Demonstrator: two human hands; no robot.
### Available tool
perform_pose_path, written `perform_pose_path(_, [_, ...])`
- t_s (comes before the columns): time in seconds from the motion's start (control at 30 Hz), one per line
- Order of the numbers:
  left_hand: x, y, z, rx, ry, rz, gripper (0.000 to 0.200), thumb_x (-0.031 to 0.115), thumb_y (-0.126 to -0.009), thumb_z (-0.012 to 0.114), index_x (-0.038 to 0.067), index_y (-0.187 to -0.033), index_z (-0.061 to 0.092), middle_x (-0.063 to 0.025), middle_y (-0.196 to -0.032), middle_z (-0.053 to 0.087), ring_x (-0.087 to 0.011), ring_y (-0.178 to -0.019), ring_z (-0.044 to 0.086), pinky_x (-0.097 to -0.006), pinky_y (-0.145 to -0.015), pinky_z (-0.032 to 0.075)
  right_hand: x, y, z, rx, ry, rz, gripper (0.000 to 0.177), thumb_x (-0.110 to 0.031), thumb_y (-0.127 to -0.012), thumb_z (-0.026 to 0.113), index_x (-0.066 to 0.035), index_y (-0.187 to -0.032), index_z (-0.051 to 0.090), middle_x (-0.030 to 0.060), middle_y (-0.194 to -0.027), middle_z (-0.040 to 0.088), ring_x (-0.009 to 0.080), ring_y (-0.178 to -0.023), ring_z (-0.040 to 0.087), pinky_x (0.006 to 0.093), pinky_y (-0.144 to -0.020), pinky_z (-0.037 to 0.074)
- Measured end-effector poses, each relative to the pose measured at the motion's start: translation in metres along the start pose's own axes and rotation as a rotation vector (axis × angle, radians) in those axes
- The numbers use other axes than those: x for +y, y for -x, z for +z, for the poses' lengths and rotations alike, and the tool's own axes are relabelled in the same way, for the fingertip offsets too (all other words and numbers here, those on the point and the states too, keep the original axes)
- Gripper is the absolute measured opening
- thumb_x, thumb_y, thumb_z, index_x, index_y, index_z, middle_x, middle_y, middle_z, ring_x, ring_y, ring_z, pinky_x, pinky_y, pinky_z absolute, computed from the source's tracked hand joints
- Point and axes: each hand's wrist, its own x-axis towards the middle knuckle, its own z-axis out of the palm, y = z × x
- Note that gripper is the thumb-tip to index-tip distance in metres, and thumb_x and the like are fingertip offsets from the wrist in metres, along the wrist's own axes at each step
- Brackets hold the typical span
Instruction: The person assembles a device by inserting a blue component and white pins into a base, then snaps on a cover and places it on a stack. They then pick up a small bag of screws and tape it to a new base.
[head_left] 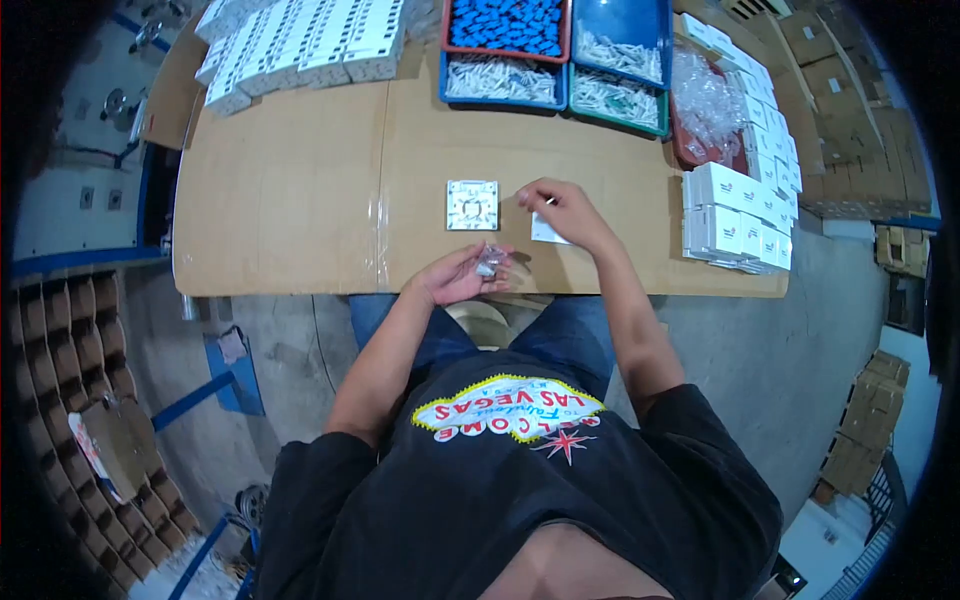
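My left hand [458, 276] is turned palm up at the front edge of the table, its fingers curled round a small clear plastic packet [488, 264]. Just beyond it, a square white plate [472, 206] with metal fittings lies flat on the cardboard. To the right, my right hand [564, 212] hovers with bent fingers drawn together over a flat white piece [545, 231], covering part of it. What those fingers hold, if anything, I cannot tell.
Cardboard [290, 190] covers the table. At the back stand bins of blue parts [505, 25] and white parts [500, 80]. White boxes are stacked back left [300, 45] and at right [735, 215], near a red bin [690, 145] of clear bags [710, 100].
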Motion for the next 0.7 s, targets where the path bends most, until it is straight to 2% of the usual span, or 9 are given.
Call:
perform_pose_path(0.03, [0.000, 0.000, 0.001, 0.026, 0.000, -0.005, 0.061, 0.045, -0.105, 0.051, 0.001, -0.147, 0.046, -0.0108, -0.123, 0.065, -0.0270, -0.114, 0.063, -0.0518, -0.114, 0.040, 0.013, -0.010, -0.016, 0.082, 0.041, 0.022, 0.022, -0.020, -0.099, 0.064, -0.001, -0.107, 0.073, 0.0084, -0.093, 0.074, 0.0157, -0.087, 0.069, 0.0305, -0.076, 0.054])
perform_pose_path(0.13, [0.001, 0.001, 0.003, 0.023, -0.028, -0.016, 0.061, 0.045, -0.104, 0.052, 0.002, -0.147, 0.045, -0.0104, -0.122, 0.064, -0.0269, -0.114, 0.062, -0.0514, -0.114, 0.041, 0.029, -0.043, -0.067, 0.372, 0.083, 0.033, 0.022, -0.021, -0.096, 0.067, -0.002, -0.106, 0.073, 0.0091, -0.089, 0.074, 0.0151, -0.080, 0.069, 0.0304, -0.074, 0.054])
perform_pose_path(0.2, [0.002, 0.001, 0.010, 0.030, -0.038, -0.022, 0.061, 0.043, -0.104, 0.054, 0.002, -0.148, 0.044, -0.0101, -0.122, 0.063, -0.0267, -0.113, 0.061, -0.0511, -0.115, 0.040, 0.051, -0.067, -0.109, 0.544, 0.240, -0.071, 0.022, -0.021, -0.096, 0.066, -0.003, -0.106, 0.073, 0.0124, -0.089, 0.075, 0.0190, -0.079, 0.071, 0.0331, -0.074, 0.055])
perform_pose_path(0.33, [0.002, 0.002, 0.012, 0.059, 0.001, -0.038, 0.062, 0.043, -0.103, 0.056, 0.001, -0.147, 0.045, -0.0117, -0.120, 0.063, -0.0269, -0.113, 0.061, -0.0504, -0.116, 0.039, 0.070, -0.107, -0.185, 0.823, 0.554, -0.073, 0.019, -0.019, -0.094, 0.065, -0.007, -0.107, 0.072, 0.0183, -0.096, 0.074, 0.0346, -0.088, 0.073, 0.0414, -0.076, 0.057])
perform_pose_path(0.43, [0.003, 0.001, 0.014, -0.011, -0.002, -0.042, 0.061, 0.041, -0.103, 0.056, -0.001, -0.146, 0.045, -0.0130, -0.118, 0.063, -0.0277, -0.113, 0.061, -0.0494, -0.116, 0.039, 0.077, -0.131, -0.229, 0.891, 0.648, 0.031, 0.019, -0.016, -0.093, 0.063, -0.010, -0.108, 0.072, 0.0178, -0.102, 0.074, 0.0386, -0.096, 0.070, 0.0464, -0.081, 0.056])
perform_pose_path(0.6, [0.004, 0.002, 0.016, 0.012, -0.017, -0.055, 0.062, 0.041, -0.103, 0.057, -0.002, -0.146, 0.044, -0.0135, -0.118, 0.062, -0.0281, -0.114, 0.060, -0.0498, -0.116, 0.038, 0.085, -0.157, -0.263, 0.900, 0.868, 0.014, 0.022, -0.016, -0.094, 0.059, -0.013, -0.111, 0.073, 0.0169, -0.107, 0.071, 0.0389, -0.101, 0.068, 0.0482, -0.085, 0.055])
perform_pose_path(0.67, [0.004, 0.002, 0.016, 0.007, -0.026, -0.054, 0.062, 0.041, -0.102, 0.058, -0.001, -0.147, 0.044, -0.0129, -0.118, 0.061, -0.0277, -0.115, 0.059, -0.0494, -0.117, 0.037, 0.090, -0.164, -0.270, 0.794, 0.983, 0.078, 0.024, -0.014, -0.094, 0.057, -0.013, -0.111, 0.074, 0.0170, -0.107, 0.071, 0.0393, -0.101, 0.067, 0.0490, -0.086, 0.055])
perform_pose_path(0.7, [0.004, 0.000, 0.016, -0.053, -0.007, -0.055, 0.060, 0.038, -0.104, 0.055, 0.000, -0.149, 0.042, -0.0110, -0.121, 0.060, -0.0254, -0.115, 0.059, -0.0458, -0.116, 0.039, 0.091, -0.167, -0.272, 0.796, 0.980, 0.080, 0.024, -0.014, -0.094, 0.057, -0.013, -0.111, 0.074, 0.0170, -0.107, 0.071, 0.0393, -0.101, 0.067, 0.0490, -0.086, 0.055])
